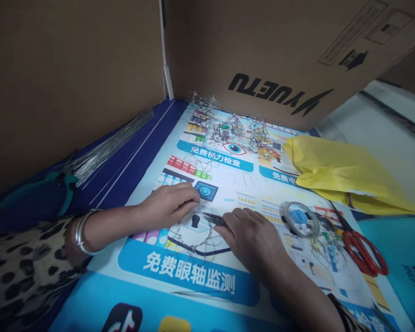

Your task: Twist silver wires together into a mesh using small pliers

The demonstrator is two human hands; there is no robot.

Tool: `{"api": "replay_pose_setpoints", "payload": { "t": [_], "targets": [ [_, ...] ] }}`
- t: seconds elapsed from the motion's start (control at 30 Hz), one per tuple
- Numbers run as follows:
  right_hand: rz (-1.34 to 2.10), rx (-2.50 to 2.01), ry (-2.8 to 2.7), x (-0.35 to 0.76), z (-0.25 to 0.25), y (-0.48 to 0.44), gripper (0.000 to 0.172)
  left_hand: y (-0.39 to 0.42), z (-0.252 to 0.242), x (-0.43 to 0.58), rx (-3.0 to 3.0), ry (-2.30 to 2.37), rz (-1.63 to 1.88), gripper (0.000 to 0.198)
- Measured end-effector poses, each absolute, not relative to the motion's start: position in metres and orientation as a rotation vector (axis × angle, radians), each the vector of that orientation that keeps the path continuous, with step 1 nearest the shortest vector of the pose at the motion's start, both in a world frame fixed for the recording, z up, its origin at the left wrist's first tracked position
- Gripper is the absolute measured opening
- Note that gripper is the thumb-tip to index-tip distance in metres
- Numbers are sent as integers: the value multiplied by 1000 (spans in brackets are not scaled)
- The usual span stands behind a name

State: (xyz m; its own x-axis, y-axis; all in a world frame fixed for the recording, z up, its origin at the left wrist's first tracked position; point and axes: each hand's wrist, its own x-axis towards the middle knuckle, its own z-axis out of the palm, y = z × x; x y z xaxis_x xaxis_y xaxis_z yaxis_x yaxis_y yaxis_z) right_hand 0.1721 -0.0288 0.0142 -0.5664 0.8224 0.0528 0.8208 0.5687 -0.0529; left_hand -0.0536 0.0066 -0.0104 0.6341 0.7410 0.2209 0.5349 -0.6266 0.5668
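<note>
My right hand (251,230) is closed round a pair of needle-nose pliers (212,218), whose dark tips point left. Close to those tips, my left hand (171,203) pinches the upper edge of a thin wire piece (207,244). This piece is a loose ring of fine bent wire with small coloured specks along it, lying over the printed sheet below both hands. Whether the plier tips are gripping the wire cannot be made out. A thin bent wire (248,179) rests above my right hand.
Several tangled wire pieces (233,127) lie at the back before a cardboard panel (280,55). On the left are straight wires (114,143) and teal-handled pliers (67,184). To the right are clear tape (314,226), red scissors (363,253) and a yellow bag (346,170).
</note>
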Motion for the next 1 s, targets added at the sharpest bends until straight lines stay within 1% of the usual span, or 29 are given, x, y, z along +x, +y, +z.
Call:
{"api": "replay_pose_setpoints", "payload": {
  "t": [0.33,0.63,1.0],
  "targets": [
    [196,-1445,-2708,173,13,-29,21,5,-11,-53,2428,937,695,15],
    [187,-1398,-2698,173,12,-26,23,3,-12,-53,2495,899,777,10],
    [202,-1373,-2721,174,10,-25,25,2,-12,-53,2576,857,783,10]
  ]
}}
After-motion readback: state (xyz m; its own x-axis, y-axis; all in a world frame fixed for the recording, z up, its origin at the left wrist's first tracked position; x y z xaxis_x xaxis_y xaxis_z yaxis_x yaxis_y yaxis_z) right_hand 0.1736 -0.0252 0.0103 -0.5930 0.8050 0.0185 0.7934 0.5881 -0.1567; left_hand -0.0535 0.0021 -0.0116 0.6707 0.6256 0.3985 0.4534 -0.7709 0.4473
